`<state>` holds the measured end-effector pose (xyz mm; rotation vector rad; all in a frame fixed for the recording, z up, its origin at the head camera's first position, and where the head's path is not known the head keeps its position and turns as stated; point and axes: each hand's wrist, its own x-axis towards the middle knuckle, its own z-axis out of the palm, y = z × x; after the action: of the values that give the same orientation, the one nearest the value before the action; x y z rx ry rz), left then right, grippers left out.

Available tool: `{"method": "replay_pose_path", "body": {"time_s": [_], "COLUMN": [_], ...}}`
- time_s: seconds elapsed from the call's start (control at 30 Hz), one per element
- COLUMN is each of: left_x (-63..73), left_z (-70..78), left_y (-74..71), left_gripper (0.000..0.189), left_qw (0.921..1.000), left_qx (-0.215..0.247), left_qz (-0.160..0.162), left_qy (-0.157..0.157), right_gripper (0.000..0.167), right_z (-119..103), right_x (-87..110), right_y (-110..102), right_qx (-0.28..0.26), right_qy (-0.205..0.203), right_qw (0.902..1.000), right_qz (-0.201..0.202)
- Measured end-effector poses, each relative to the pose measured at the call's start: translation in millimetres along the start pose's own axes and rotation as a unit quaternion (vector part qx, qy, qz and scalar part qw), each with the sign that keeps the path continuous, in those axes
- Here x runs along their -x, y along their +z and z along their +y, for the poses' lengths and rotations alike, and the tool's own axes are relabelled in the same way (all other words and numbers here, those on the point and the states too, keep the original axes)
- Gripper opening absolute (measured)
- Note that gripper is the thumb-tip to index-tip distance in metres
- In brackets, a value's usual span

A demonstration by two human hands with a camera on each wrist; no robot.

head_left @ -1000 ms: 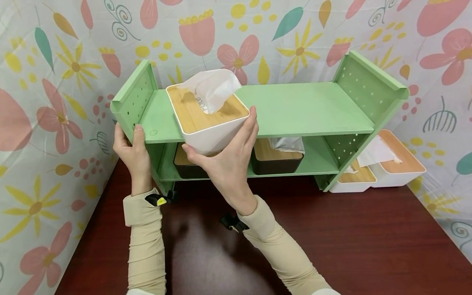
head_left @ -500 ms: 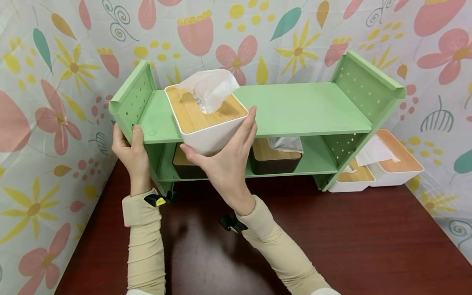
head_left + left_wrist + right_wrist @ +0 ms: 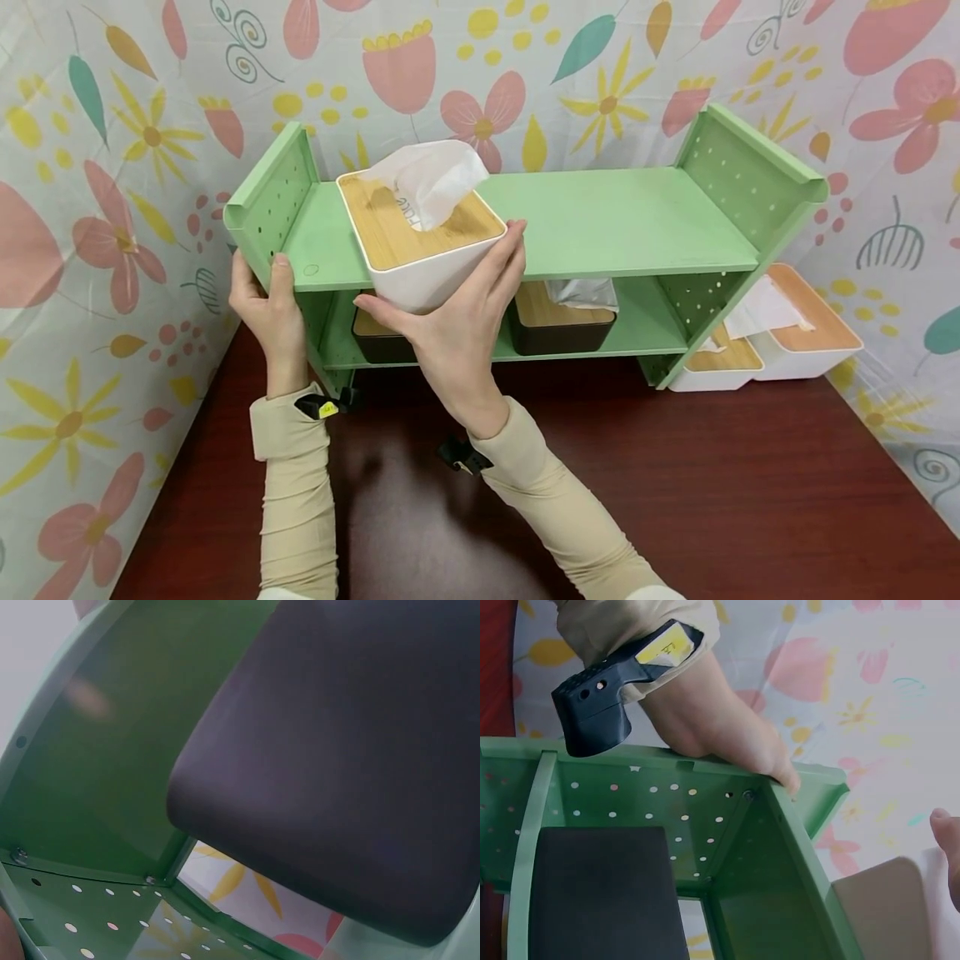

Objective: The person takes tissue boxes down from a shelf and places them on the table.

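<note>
A white tissue box with a wooden lid [image 3: 420, 287] and a tissue sticking out sits at the left end of the green shelf's [image 3: 622, 217] top board, its front corner overlapping the front edge. My right hand [image 3: 461, 333] spreads around that corner, with straight fingers along the right side and the thumb out past the left. In the right wrist view the thumb [image 3: 946, 840] stands apart from the box [image 3: 885, 907]. My left hand [image 3: 272, 312] grips the shelf's left side panel, thumb in front and fingers behind.
Two dark tissue boxes with wooden lids stand on the lower board, one [image 3: 382, 346] partly hidden by my right hand, the other [image 3: 562, 333] at the middle. Right of the shelf, a small white tissue box [image 3: 716, 379] and a larger one [image 3: 810, 358] stand on the dark red table [image 3: 675, 475].
My right thumb has moved left, away from the white box's corner, and the fingers have spread slightly. The box and my left hand hold their places.
</note>
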<state>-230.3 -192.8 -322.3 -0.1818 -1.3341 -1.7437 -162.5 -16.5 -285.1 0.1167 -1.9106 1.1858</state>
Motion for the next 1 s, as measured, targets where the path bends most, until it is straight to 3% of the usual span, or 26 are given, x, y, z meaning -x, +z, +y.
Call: {"method": "replay_pose_path", "body": {"time_s": [0.57, 1.0], "left_x": [2.5, 2.3], "left_z": [6.0, 8.5], "left_y": [2.4, 3.3], "left_gripper": [0.031, 0.031], "left_qw": [1.0, 0.9999], "left_qx": [-0.007, -0.014], "left_qz": [-0.001, -0.001], "left_qy": [-0.003, 0.007], "right_gripper": [0.144, 0.133], "right_z": [-1.6, 0.8], "right_x": [0.5, -3.2], "right_y": [2.0, 0.5], "right_qx": [0.002, 0.01], "right_qy": [0.018, -0.008], "right_qw": [0.9998, 0.9994], "right_qz": [0.01, 0.031]}}
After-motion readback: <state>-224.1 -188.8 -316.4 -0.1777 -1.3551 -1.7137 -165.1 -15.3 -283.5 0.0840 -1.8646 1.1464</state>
